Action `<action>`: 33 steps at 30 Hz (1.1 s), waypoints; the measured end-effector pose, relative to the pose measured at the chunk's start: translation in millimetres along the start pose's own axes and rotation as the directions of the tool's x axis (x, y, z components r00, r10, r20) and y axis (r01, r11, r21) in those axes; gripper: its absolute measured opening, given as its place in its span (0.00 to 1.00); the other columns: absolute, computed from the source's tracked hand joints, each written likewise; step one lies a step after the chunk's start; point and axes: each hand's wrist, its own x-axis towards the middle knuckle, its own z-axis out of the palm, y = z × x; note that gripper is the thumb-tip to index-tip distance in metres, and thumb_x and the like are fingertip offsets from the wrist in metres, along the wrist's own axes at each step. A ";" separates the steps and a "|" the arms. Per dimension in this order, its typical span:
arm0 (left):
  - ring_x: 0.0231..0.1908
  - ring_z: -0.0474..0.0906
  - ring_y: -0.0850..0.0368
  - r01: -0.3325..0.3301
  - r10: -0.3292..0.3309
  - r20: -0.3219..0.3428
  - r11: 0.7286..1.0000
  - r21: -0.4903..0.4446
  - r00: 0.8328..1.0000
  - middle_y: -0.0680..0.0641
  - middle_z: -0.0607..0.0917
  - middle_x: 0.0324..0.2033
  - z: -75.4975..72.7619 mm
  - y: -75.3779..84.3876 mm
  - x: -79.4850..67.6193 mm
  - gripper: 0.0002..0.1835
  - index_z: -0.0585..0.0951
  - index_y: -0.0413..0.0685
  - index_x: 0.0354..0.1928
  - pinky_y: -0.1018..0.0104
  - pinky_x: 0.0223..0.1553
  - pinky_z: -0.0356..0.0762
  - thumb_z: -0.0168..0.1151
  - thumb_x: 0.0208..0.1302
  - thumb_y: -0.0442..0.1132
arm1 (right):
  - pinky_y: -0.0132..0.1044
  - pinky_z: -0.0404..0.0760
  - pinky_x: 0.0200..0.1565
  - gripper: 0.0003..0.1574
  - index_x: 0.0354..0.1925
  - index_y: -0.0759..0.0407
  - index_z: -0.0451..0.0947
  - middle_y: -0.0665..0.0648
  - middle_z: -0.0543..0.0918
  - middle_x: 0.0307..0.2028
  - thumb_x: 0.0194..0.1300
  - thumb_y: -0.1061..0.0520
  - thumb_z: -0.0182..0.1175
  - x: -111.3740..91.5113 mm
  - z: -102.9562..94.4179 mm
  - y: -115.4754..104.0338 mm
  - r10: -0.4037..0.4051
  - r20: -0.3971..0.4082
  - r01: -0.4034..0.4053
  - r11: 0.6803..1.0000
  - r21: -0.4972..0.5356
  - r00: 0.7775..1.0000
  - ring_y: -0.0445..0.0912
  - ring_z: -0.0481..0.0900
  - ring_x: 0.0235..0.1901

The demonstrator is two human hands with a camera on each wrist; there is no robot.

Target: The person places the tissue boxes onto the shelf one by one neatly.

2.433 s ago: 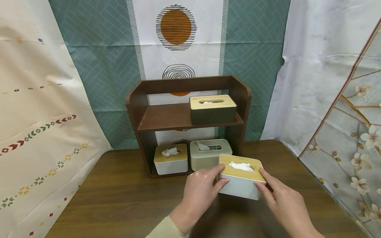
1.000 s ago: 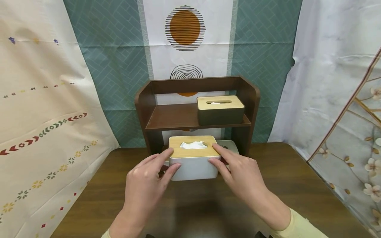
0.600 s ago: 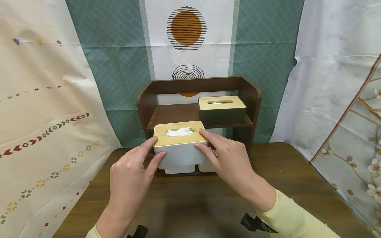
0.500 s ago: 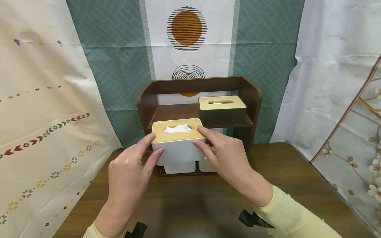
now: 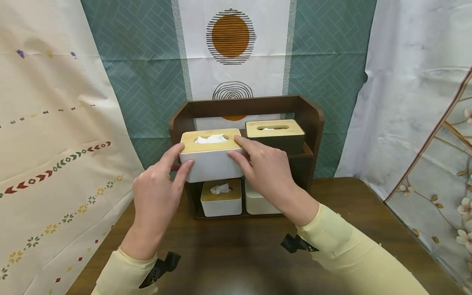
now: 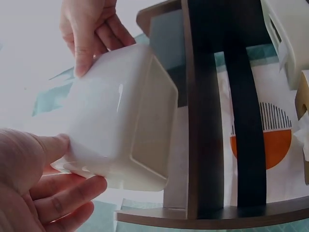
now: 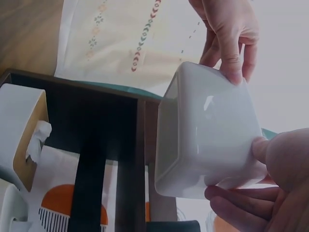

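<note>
A white tissue box (image 5: 213, 165) with a light wooden lid and a tuft of tissue hangs in the air before the upper left of the brown shelf (image 5: 241, 107). My left hand (image 5: 156, 192) grips its left end, thumb on the front face. At the right end my right hand (image 5: 263, 172) holds it the same way. Both wrist views show the white box (image 6: 111, 111) from below, its underside (image 7: 167, 130) recessed. On the upper shelf at right stands a dark green tissue box (image 5: 284, 142) with a wooden lid.
Below, the lower shelf holds a smaller white tissue box (image 5: 221, 207) at left and a beige one (image 5: 259, 203) beside it, partly hidden by my right hand. The shelf stands on a brown wooden table (image 5: 236, 254). Patterned cloths (image 5: 140, 78) hang behind and at both sides.
Both hands have carried the white tissue box from the right front leftward, then up from the lower shelf's height to the upper shelf's. The smaller white box below has come back into sight.
</note>
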 end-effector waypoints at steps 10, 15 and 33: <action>0.28 0.86 0.38 0.022 -0.022 -0.014 1.000 -0.010 1.000 0.38 0.93 0.38 25.9 -16.7 12.3 0.25 0.85 0.47 0.69 0.48 0.24 0.73 0.76 0.74 0.43 | 0.53 0.89 0.40 0.31 0.73 0.56 0.83 0.58 0.90 0.61 0.82 0.42 0.66 20.0 11.3 7.2 0.072 0.065 -0.069 0.997 -0.045 0.995 0.54 0.93 0.50; 0.31 0.88 0.38 0.044 -0.045 -0.023 0.999 -0.029 0.999 0.37 0.93 0.37 38.8 -24.7 18.6 0.24 0.84 0.47 0.69 0.45 0.26 0.77 0.75 0.75 0.42 | 0.50 0.87 0.36 0.31 0.73 0.56 0.82 0.59 0.93 0.53 0.83 0.41 0.64 30.2 18.3 10.5 0.092 0.083 -0.085 0.994 -0.074 0.992 0.54 0.92 0.42; 0.36 0.89 0.38 0.140 -0.137 0.050 0.989 -0.051 0.989 0.36 0.93 0.42 65.7 -42.3 28.4 0.26 0.81 0.47 0.73 0.40 0.34 0.79 0.73 0.77 0.41 | 0.49 0.87 0.37 0.32 0.73 0.52 0.82 0.55 0.94 0.46 0.84 0.38 0.60 50.8 39.9 18.4 0.152 0.136 -0.129 0.979 -0.158 0.979 0.51 0.91 0.40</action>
